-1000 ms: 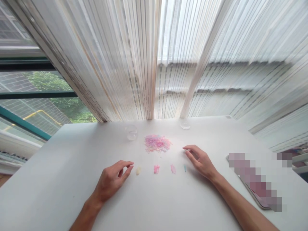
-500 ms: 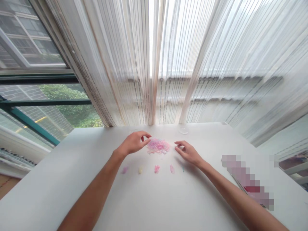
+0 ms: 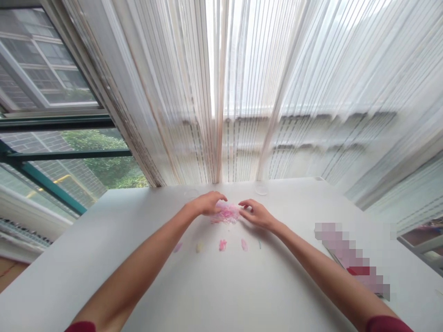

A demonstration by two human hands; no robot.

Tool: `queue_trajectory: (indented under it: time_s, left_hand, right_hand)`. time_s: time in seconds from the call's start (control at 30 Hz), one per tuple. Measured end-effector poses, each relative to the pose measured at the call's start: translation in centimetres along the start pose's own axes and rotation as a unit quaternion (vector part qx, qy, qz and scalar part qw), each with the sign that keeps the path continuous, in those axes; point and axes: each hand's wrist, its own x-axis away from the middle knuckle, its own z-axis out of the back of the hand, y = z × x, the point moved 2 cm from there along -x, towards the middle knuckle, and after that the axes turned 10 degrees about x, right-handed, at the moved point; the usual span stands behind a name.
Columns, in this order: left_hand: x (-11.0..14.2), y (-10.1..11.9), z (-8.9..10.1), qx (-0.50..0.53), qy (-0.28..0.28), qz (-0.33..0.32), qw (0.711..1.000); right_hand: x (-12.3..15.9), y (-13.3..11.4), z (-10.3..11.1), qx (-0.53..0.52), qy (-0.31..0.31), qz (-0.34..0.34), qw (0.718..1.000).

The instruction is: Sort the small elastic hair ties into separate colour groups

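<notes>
A loose pile of thin pastel strands (image 3: pixel 228 214), mostly pink and purple, lies on the white table; I cannot make out exactly what they are. My left hand (image 3: pixel 206 204) reaches over the pile's left side, thumb and fingers apart. At the pile's right edge, my right hand (image 3: pixel 256 214) is open with its fingers curved. Nearer me, small separate clumps form a row: a purple clump (image 3: pixel 177 247), a yellow clump (image 3: pixel 199 247), a bright pink clump (image 3: pixel 222 245), a pale pink clump (image 3: pixel 244 245) and a thin blue-green clump (image 3: pixel 260 243).
Behind the pile stand two clear round containers, a left container (image 3: pixel 190 193) partly behind my left hand and a right container (image 3: pixel 261 190). A blurred-out flat object (image 3: pixel 353 263) lies on the right. Striped curtains (image 3: pixel 242 152) hang along the table's far edge (image 3: pixel 294 178).
My left hand has moved forward and right from beside the yellow clump to the pile, uncovering the purple clump. My right hand has shifted left to the pile's edge. The camera view has tilted up.
</notes>
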Motion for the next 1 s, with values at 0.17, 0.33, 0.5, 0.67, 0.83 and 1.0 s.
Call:
queue_trajectory:
  time_s: [0.17, 0.33, 0.5, 0.67, 0.83, 1.0]
  left_hand:
    - [-0.2, 2.3, -1.5, -0.028, -0.007, -0.049, 0.998]
    - [-0.7, 4.0, -2.8, -0.077, 0.01, -0.08, 0.994]
    - [-1.8, 4.7, -4.0, -0.134, -0.018, -0.101, 0.986]
    - [-2.4, 4.9, -4.5, -0.179, -0.042, -0.121, 0.975]
    - [-2.8, 4.8, -5.0, -0.197, -0.047, -0.127, 0.971]
    - [-3.1, 4.2, -4.9, -0.192, -0.053, -0.133, 0.971]
  right_hand:
    - [-0.9, -0.3, -0.2, 0.012, -0.025, 0.035, 0.999]
    - [-0.4, 0.6, -0.2, 0.024, -0.025, 0.018, 0.999]
    - [0.4, 0.9, -0.1, 0.041, -0.014, 0.012, 0.999]
    - [1.2, 0.3, -0.1, 0.059, -0.005, 0.026, 0.998]
    - [2.0, -0.1, -0.3, 0.066, 0.004, 0.034, 0.997]
    - [2.0, -0.1, -0.3, 0.07, 0.005, 0.026, 0.997]
